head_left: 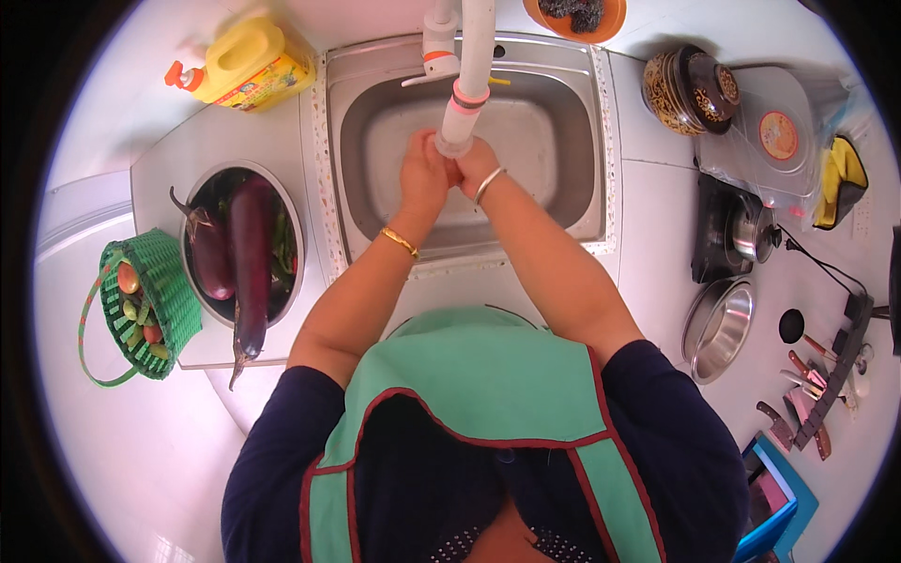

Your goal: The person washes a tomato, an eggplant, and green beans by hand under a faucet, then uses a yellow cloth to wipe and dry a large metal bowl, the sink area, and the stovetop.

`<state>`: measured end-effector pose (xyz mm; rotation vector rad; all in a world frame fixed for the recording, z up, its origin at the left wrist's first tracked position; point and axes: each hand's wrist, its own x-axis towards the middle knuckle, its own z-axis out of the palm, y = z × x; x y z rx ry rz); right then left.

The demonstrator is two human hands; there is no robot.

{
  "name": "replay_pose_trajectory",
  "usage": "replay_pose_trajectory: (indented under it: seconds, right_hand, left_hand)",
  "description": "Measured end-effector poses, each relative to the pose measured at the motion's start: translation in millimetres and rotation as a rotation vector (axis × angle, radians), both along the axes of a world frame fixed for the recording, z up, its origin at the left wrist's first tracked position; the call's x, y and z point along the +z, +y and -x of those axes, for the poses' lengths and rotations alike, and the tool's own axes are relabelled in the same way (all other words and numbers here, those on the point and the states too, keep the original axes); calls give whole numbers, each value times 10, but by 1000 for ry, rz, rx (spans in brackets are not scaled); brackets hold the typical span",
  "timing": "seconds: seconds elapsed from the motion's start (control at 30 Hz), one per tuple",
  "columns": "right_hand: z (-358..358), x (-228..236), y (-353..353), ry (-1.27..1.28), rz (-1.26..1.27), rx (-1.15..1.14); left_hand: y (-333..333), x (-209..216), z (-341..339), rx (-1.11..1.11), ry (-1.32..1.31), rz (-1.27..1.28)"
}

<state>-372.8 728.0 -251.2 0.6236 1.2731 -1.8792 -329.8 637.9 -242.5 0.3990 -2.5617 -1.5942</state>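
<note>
Over the sink (540, 141), the left hand (424, 174) and right hand (479, 164) were positioned together beneath the tap (463, 114). Between them, a reddish item (453, 173) was partly concealed; whether either hand was clamped on it could not be determined. Left of the sink, eggplants (251, 225) were contained in a bowl (300, 246).

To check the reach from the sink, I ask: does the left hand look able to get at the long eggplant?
Probably yes: the left hand is over the sink, but the long eggplant lies uncovered to the sink's left, with nothing tall seen between.
</note>
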Motion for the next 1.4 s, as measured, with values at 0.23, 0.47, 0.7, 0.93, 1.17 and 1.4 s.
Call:
replay_pose_trajectory:
  seconds: [0.23, 0.47, 0.7, 0.93, 1.17, 1.4]
  right_hand:
    - [-80, -24, -21, 817, -351, 21]
    - [-317, -291, -186, 1206, -615, -8]
    - [-44, 248, -18, -170, 265, -312]
    - [-319, 13, -136, 1306, -733, 64]
    - [-268, -25, -142, 481, -158, -139]
    - [-324, -306, 28, 1027, -622, 193]
  left_hand:
    - [71, -30, 10, 325, -357, -737]
    - [-123, -527, 136, 315, -285, -1380]
    - [10, -119, -11, -41, 251, 269]
    - [-143, -76, 145, 297, -419, -1471]
    - [-29, -265, 89, 197, 1, -377]
    - [-95, -205, 1, 271, -563, -1117]
